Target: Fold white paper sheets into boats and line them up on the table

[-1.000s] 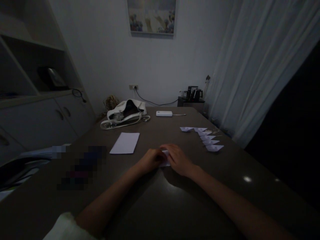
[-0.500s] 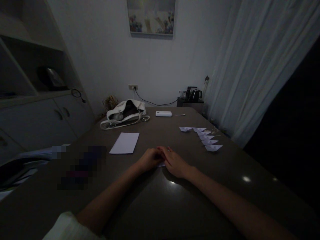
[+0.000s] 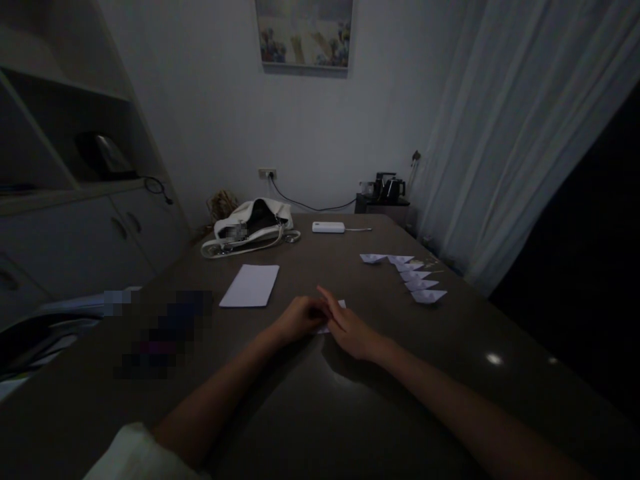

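Observation:
A small piece of white paper (image 3: 324, 329) lies on the table, mostly hidden beneath my two hands. Its white edges show below and behind them. My left hand (image 3: 302, 316) is closed at the paper's left side, fingers curled over it. From the right, my right hand (image 3: 352, 333) is closed over the same paper, with its fingers close together and one finger pointing up and forward. The fingertips of both hands meet over the paper, so the folds there cannot be made out. Several folded paper boats (image 3: 427, 296) stand in a line to the right.
A stack of white paper sheets (image 3: 250, 285) lies to the left. Farther back are a white handbag (image 3: 253, 227) and a white power bank (image 3: 328, 227) with a short cable. A blurred dark patch (image 3: 170, 330) covers something at the left of the table (image 3: 320, 413).
My right hand has shifted slightly down and its finger has lifted, baring a paper corner behind it. My left hand stays nearly in place. The view has shifted slightly.

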`<state>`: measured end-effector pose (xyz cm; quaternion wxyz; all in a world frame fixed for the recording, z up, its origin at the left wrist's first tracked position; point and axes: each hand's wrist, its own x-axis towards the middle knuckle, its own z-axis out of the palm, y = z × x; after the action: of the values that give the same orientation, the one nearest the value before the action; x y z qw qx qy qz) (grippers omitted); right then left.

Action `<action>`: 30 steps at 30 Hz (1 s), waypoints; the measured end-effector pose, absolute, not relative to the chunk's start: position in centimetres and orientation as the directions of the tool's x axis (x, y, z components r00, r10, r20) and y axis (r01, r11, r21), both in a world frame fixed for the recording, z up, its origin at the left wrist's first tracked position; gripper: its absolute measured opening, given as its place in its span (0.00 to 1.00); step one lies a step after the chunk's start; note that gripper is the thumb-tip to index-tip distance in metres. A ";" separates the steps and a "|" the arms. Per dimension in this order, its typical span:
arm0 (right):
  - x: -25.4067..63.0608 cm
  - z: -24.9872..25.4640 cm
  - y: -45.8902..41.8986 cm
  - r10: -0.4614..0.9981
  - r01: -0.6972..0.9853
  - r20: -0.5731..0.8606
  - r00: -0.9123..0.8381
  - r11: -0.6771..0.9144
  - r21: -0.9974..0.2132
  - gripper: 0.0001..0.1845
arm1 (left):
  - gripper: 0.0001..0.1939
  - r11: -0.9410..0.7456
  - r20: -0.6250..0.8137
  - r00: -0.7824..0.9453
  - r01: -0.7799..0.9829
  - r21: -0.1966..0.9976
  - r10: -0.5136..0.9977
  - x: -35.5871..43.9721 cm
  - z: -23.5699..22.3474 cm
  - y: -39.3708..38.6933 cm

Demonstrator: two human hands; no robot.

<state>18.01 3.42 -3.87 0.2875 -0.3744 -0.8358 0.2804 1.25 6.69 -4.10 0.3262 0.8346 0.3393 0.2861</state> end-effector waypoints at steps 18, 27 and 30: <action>16.9 -4.5 5.1 0.621 0.256 0.468 -0.629 0.734 -0.629 0.42 | 0.14 -0.488 0.158 0.594 0.447 0.750 0.788 0.9 -4.9 8.0; 16.7 -3.7 4.8 0.708 0.441 0.310 -0.634 0.661 -0.608 0.33 | 0.16 -0.510 0.177 0.644 0.377 0.773 0.744 0.8 -4.9 8.6; 16.5 -3.7 4.7 0.752 0.508 0.257 -0.606 0.615 -0.603 0.30 | 0.17 -0.513 0.184 0.644 0.371 0.774 0.742 0.8 -5.0 8.6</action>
<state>16.53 4.71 -3.71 0.2518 -0.3652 -0.8627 0.2428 0.85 8.62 -4.95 0.3621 0.8313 0.3349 0.2563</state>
